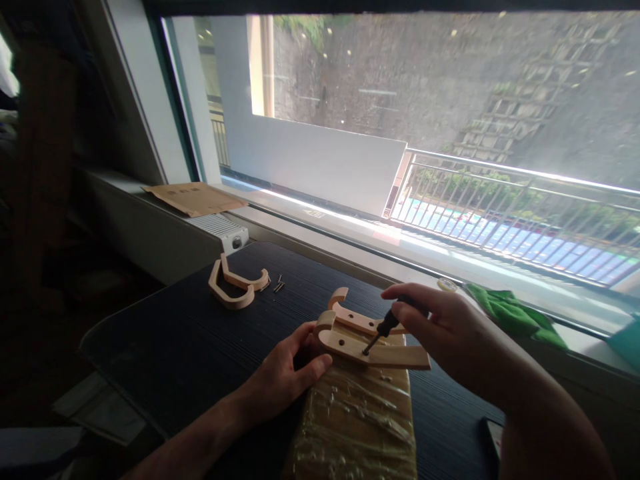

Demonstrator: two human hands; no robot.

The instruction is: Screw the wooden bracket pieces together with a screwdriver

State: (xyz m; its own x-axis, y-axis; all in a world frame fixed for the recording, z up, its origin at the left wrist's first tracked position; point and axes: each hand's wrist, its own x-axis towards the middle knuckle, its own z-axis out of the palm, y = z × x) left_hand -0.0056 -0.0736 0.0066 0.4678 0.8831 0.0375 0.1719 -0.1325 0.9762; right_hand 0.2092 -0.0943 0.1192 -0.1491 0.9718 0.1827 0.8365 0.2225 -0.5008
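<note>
My right hand [440, 333] is closed around the dark handle of a screwdriver [384, 327]. Its tip meets a hole in the nearer wooden hook [395, 357], which lies across a box wrapped in clear tape [360, 420]. Just behind lies a second wooden hook [357, 321] with dark holes, partly covered by the screwdriver and my hand. My left hand [295, 367] grips the left end of the box, its thumb on top and its fingers against the nearer hook's curled end.
Two more wooden hooks [235, 299] lie on the dark table [175, 333], beside several loose screws [279, 285]. A roll of tape [447, 285] and a green cloth [515, 313] are along the window sill. A phone [494, 437] is partly hidden by my right arm. A brown envelope [195, 198] sits further left.
</note>
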